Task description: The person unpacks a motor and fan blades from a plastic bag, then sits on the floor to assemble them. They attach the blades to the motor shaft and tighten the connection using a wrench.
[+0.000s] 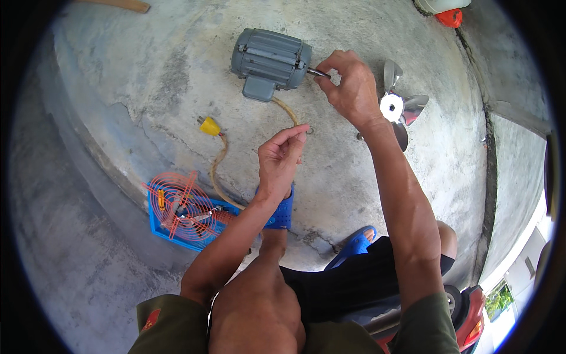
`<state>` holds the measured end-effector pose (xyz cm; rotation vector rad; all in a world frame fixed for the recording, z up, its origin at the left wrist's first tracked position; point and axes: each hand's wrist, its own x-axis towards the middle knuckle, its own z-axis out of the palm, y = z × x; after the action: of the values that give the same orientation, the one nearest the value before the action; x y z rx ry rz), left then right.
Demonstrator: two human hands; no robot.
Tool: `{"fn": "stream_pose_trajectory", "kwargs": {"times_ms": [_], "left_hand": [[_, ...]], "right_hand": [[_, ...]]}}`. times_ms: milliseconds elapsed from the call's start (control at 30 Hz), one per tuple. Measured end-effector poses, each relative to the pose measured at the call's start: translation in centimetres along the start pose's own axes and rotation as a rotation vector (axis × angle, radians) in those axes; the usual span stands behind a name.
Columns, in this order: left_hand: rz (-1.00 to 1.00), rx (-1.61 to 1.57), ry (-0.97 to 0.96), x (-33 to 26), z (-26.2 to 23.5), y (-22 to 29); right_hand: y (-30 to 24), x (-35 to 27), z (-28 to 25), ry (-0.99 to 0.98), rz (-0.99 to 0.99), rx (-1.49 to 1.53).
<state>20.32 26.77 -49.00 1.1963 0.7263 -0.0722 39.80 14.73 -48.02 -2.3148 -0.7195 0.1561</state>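
As you lean over the bare concrete floor [194, 71], with the grey motor [272, 58] lying on its side ahead of you, your two blue clogs rest between you and that motor: the left clog [283, 213] is roughly below it, the right clog [354, 246] nearer you and off to its right. To the near left of the motor sits a blue basket [155, 227], an orange wire guard [190, 186] lying over its top and some small items showing through the wires. Your hands are apart. Your left hand [278, 162] is on the near side of the motor, thumb and forefinger brought close, with a small dark ring [312, 131] right at their tips; you cannot tell from this view whether they pinch it. Between the basket and the motor, a yellow plug [210, 126] lies on the floor at the end of a yellowish cord [216, 168]; another stretch of cord leaves the motor beside its terminal box [259, 88] and runs behind your left hand. Your right hand [352, 88] is at the motor's right end, thumb and fingers clamped on its metal shaft [315, 72]. Just to the right of the motor, a metal fan [386, 105] lies partly hidden by your right wrist. Beyond the motor, a wooden strip [121, 5] lies far to its left, and a whitish container [435, 5] with an orange-red item [451, 17] against it stands far to its right.
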Motion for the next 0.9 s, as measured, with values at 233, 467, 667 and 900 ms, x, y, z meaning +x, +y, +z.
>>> {"fn": "stream_pose_trajectory", "kwargs": {"times_ms": [233,467,667,900], "left_hand": [[-0.011,0.006,-0.041,-0.6,-0.5,-0.8],[-0.012,-0.041,-0.043,-0.5,-1.0,-0.3],[0.098,-0.133,0.168,1.9,-2.2,2.9],[0.037,-0.113,0.227,3.2,-3.3,4.2]], "right_hand": [[-1.0,-0.1,0.5,-0.016,0.177,0.036],[0.9,0.9,0.3,-0.247,0.408,0.379],[0.7,0.3,1.1,-0.137,0.389,0.376],[-0.4,0.6,0.3,-0.162,0.38,0.314]]}}
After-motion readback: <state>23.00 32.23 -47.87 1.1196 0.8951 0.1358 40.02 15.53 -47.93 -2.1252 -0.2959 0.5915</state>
